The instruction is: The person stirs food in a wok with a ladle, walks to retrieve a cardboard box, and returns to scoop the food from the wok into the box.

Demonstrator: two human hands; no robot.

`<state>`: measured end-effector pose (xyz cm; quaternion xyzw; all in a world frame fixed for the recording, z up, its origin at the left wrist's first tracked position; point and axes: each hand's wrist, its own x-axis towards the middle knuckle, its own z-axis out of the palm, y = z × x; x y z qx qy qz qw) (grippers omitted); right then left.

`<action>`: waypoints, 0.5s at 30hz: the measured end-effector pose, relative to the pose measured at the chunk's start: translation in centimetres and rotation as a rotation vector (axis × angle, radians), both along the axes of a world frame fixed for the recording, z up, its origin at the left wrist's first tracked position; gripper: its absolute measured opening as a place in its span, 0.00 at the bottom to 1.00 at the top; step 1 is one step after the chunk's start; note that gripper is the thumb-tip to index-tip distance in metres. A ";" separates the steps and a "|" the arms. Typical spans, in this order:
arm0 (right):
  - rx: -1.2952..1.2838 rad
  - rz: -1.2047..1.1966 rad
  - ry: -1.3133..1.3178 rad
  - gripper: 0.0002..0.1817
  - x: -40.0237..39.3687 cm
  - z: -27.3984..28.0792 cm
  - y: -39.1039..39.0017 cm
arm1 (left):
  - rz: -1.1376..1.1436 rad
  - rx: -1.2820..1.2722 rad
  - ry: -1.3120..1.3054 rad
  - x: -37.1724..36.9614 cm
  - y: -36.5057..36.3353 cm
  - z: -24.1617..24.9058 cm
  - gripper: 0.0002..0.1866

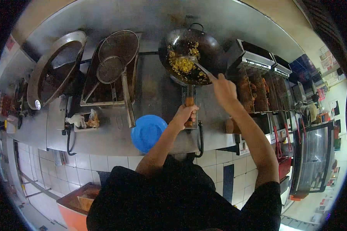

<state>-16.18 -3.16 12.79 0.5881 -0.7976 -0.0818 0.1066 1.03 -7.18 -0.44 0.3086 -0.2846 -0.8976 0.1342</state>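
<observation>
A dark wok [216,57] sits on the stove, holding crumbly yellow food [183,66] that looks like scrambled egg. Its wooden handle [189,101] points toward me, and my left hand [186,115] is wrapped around the lower part. My right hand [224,90] is closed on the handle of a metal wok spatula [206,72], whose blurred head rests among the yellow bits. Beside my left forearm lies a round blue plate [148,133], near the counter's front edge.
Left of the wok, a rectangular pan [89,101] carries strainers [111,70]; a large oval metal basin [34,86] leans farther left. Wire grill racks [260,90] holding browned food stand at right, with red handles [277,140] reaching forward. A glass cabinet [312,158] is far right.
</observation>
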 end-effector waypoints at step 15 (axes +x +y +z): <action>0.052 -0.085 0.003 0.28 0.1 5.6 3.4 | 0.003 0.011 -0.086 0.2 0.2 1.4 0.12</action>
